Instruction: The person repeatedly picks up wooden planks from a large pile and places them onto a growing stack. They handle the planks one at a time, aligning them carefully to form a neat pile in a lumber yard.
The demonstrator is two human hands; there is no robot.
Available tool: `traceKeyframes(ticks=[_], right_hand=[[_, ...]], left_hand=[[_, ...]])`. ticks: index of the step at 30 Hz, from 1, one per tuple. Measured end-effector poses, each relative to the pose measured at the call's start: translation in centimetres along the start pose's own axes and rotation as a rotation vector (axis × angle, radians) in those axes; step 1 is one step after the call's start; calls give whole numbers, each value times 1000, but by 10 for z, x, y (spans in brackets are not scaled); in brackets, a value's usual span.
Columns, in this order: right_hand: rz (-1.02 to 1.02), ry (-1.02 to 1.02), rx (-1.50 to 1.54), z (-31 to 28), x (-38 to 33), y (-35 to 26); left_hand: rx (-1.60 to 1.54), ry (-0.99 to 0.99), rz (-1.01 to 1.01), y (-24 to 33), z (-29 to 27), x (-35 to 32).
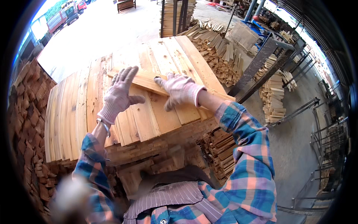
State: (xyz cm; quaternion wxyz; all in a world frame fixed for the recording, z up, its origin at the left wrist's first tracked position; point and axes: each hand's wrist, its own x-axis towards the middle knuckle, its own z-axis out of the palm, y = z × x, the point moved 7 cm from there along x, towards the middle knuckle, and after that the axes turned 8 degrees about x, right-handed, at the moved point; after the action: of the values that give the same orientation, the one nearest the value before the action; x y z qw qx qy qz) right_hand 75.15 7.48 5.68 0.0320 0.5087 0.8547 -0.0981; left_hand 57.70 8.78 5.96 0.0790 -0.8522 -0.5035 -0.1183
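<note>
A loose wooden plank (149, 81) lies aslant across the top of a large stack of pale boards (97, 97). My left hand (118, 93), in a pinkish knitted glove with greyish fingers, is open beside the plank's left end. Its fingers stretch away from me and its thumb points right. In a matching glove, my right hand (181, 89) rests over the plank nearer its right end. Its thumb and forefinger stand apart, on either side of the plank's near edge; the far fingers are partly hidden.
Reddish-brown wood pieces (35, 123) are heaped along the left. Dark metal posts (261, 71) rise beyond the stack's right side, near a pile of loose slats (218, 52). More bundled slats (273, 95) lie on the concrete floor. A red truck (57, 22) stands far left.
</note>
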Motion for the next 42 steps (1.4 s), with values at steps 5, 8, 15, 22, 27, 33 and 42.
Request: traceKeyframes(ticks=[5,8,15,22,27,33,42], right_hand=[[125,-50,179,-14,-5,38],[144,-58,145,-19,-10,24],[-295,446,-531,9,-126,-41],[-518,831,-396,71,-168,-77],[-566,769,-360,87,-145,-75],[-536,879,-276,72,-148,-78],[-690,840,-291,76,-142,-89]], left_hand=[[234,-304,152,38,19,60],[254,-441,217,46,17,76],[242,-302,290,106,-39,-50],[138,136,227,143,-32,-164],[213,222,106,130,-11,-161],[169,225,17,121,-7,-168],[280,387,26,130,-26,-194]])
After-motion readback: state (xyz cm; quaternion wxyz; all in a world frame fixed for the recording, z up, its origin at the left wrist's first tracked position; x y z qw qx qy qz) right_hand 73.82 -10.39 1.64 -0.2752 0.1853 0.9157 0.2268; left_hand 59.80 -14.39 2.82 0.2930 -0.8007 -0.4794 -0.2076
